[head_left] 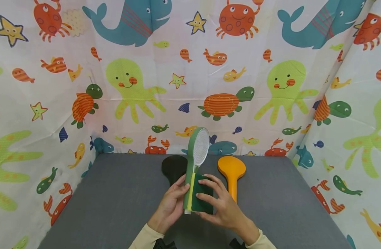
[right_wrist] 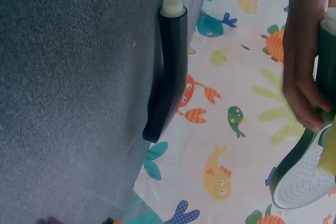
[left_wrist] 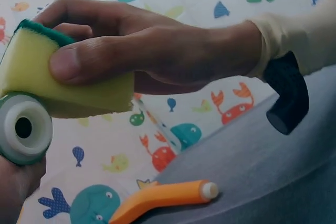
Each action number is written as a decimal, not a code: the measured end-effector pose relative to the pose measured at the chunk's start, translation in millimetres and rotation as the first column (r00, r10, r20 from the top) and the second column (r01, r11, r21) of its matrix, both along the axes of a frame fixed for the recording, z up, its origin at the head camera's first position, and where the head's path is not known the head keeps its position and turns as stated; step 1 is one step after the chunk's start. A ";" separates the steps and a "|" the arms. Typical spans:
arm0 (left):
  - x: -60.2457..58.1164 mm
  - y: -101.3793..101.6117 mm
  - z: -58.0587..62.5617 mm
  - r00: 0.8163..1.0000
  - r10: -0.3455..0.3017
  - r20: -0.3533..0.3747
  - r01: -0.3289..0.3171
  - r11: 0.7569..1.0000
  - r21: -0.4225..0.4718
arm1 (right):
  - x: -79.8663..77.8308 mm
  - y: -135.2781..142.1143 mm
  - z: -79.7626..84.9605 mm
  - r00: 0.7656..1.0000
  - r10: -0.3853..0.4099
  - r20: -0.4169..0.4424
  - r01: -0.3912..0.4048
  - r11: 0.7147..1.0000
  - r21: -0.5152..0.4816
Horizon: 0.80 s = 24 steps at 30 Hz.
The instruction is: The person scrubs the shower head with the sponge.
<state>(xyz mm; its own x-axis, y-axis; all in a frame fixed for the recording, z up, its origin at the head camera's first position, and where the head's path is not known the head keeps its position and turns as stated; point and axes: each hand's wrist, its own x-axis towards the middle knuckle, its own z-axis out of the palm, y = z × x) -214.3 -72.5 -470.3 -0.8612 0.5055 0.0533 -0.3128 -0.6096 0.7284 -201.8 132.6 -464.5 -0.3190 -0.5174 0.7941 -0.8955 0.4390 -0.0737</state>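
Right hand (head_left: pixel 222 204) grips sponge (head_left: pixel 198 190), left hand (head_left: pixel 169 206) green shower head (head_left: pixel 190 162), both touching between hands.

left hand (head_left: pixel 171 203) gripped at lower centre | right hand (head_left: pixel 219 204) pinched just right of it | both wrists (head_left: pixel 248 231) angled inward

green shower head (head_left: pixel 190 162): held upright, slightly tilted; its white dotted face is above the grip of the left hand (head_left: pixel 171 204), white handle end is below it | sponge (head_left: pixel 200 189): yellow with dark green layer, pinched by the right hand (head_left: pixel 222 207), its yellow side touching the handle
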 end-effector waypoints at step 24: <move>9.4 -4.4 -0.1 0.999 -0.014 -0.032 0.011 0.997 -0.076 | -15.0 9.4 9.9 0.998 -0.028 -0.059 0.027 1.000 -0.008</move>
<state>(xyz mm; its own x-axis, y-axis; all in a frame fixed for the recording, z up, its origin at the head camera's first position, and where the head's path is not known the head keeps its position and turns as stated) -204.9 -76.9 -470.4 -0.8533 0.5197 0.0428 -0.2950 -0.5487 0.7822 -216.8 142.0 -454.6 -0.2857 -0.5032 0.8156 -0.8860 0.4630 -0.0247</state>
